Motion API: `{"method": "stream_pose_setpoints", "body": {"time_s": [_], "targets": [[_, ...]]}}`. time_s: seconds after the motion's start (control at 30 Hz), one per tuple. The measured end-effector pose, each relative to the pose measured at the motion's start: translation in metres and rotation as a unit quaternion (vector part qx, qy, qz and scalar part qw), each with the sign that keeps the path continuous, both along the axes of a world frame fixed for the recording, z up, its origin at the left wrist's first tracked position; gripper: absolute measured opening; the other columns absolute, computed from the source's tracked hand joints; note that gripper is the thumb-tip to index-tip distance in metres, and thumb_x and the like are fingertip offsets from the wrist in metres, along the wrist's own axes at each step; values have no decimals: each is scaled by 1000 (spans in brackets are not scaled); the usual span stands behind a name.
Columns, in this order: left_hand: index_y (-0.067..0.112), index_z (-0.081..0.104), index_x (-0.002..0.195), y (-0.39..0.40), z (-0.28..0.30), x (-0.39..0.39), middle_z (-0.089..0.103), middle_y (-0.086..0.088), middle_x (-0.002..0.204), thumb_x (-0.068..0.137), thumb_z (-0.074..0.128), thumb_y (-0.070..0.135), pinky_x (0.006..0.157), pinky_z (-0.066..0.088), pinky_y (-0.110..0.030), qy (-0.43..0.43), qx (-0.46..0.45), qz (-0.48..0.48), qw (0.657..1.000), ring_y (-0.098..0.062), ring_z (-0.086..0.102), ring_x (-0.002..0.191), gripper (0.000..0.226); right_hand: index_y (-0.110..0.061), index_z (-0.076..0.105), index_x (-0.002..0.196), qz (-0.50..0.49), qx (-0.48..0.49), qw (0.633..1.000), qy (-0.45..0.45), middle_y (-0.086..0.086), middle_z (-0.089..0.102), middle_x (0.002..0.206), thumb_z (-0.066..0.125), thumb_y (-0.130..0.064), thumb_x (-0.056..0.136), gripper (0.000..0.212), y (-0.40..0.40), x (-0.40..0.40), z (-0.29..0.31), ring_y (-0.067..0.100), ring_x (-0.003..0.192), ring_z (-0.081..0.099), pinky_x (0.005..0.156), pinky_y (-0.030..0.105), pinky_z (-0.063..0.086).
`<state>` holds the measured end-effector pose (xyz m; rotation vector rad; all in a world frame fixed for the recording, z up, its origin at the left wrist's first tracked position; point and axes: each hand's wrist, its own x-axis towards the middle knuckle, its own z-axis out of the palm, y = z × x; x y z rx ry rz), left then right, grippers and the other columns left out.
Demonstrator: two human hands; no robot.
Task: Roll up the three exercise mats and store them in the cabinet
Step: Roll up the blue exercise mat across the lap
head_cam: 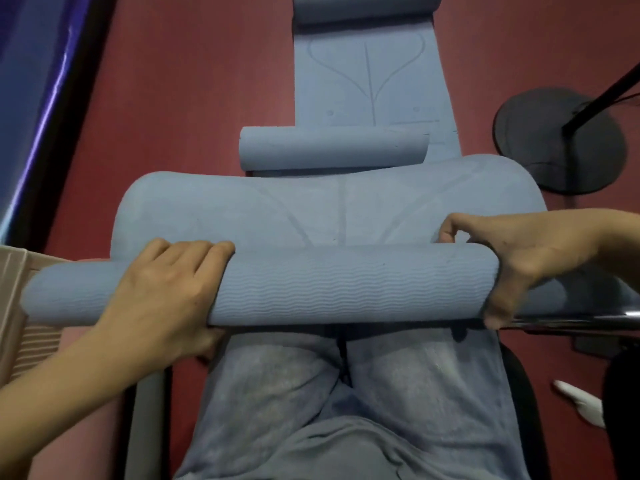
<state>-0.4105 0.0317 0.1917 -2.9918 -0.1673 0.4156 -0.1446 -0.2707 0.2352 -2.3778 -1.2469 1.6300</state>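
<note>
The roll's (346,289) left end runs under the left hand (162,292) and ends at about 9 o'clock over a ribbed beige thing (20,323) that the frame edge cuts off; what that is I cannot tell. The right end is hidden behind the right hand (530,268). At 12 o'clock a third mat (363,8) is cut by the top edge, partly rolled. A small roll (332,147) lies at the near end of the flat mat (370,81), which bears faint embossed curves.

The held roll is blue foam with fine wavy ribbing; its loose tail (311,209) is smoother and bulges away toward 12 o'clock. The floor (173,81) is dull red. A dark round base (554,143) with a black pole sits at 2 o'clock.

The left hand wraps over the roll, fingers curled on top, thumb beneath. The right hand clasps the other end, thumb down its near side, fingers bent over the far side. The roll sits across the lap (346,393), at centre
</note>
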Motion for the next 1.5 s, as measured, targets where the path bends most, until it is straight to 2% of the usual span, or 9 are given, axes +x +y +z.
{"method": "stream_pose_setpoints", "body": {"time_s": [0.1, 0.27, 0.43, 0.53, 0.77, 0.93, 1.07, 1.27, 1.5], "targets": [[7, 61, 114, 5, 7, 11, 66, -6, 83, 42, 76, 48, 65, 48, -43, 15, -10, -34, 999, -32, 67, 70, 84, -42, 50, 98, -71, 59, 995, -36, -14, 59, 92, 95, -53, 34, 79, -12, -2, -1, 2, 88, 55, 69, 29, 52], [31, 53, 115, 29, 27, 41, 69, 10, 87, 39, 61, 63, 63, 50, -32, 93, -89, -20, 991, -24, 68, 73, 82, -41, 45, 104, 12, 57, 971, -230, -21, 56, 97, 67, -94, 33, 91, -4, -28, 11, 6, 94, 56, 75, 36, 49], [43, 44, 108, 35, 34, 61, 59, 18, 75, 37, 61, 67, 66, 49, -31, 157, -85, -24, 984, -11, 60, 71, 77, -23, 57, 114, 23, 181, 901, -394, -2, 64, 98, 81, -69, 42, 88, -23, -52, -18, 30, 92, 60, 73, 41, 47], [40, 45, 111, 31, 27, 51, 62, 16, 87, 39, 61, 65, 67, 51, -33, 142, -76, -24, 987, -14, 64, 79, 79, -20, 58, 107, -3, 189, 897, -400, 0, 65, 92, 75, -52, 47, 70, -24, -53, -28, 31, 83, 60, 67, 40, 48], [6, 57, 112, 25, 22, 43, 52, -10, 96, 41, 59, 60, 71, 48, -51, -20, -20, -61, 998, -36, 54, 82, 89, -36, 51, 101, 29, 53, 968, -245, -13, 60, 85, 84, -59, 38, 75, 13, -11, -16, 15, 81, 59, 64, 32, 48], [9, 59, 93, 7, 36, 49, 60, -8, 75, 38, 83, 49, 51, 40, -35, 20, 57, -75, 995, -34, 60, 57, 72, -36, 59, 91, 18, 26, 992, -126, -14, 66, 88, 92, -51, 34, 67, 22, 14, -20, 1, 81, 60, 70, 27, 53], [12, 62, 87, 8, 33, 56, 65, -2, 71, 34, 85, 68, 56, 24, -29, -7, 45, -61, 997, -30, 60, 49, 80, -36, 57, 89, 0, 39, 996, -86, -15, 66, 88, 96, -42, 41, 62, 24, 19, -26, -1, 81, 61, 64, 18, 45], [27, 55, 88, 23, 32, 77, 66, 9, 76, 37, 57, 75, 55, 42, -32, 45, 22, -64, 997, -26, 62, 61, 70, -37, 38, 106, -65, 85, 981, -161, -17, 52, 104, 91, -51, 41, 85, 8, 5, -25, 3, 86, 55, 65, 28, 41], [40, 49, 84, 31, 44, 107, 61, 14, 70, 35, 64, 70, 62, 48, -23, 152, -40, -19, 987, -3, 57, 64, 59, -26, 29, 100, 41, 145, 912, -381, -4, 49, 103, 76, -52, 63, 65, 17, -24, -30, 28, 97, 60, 77, 42, 41]]}}
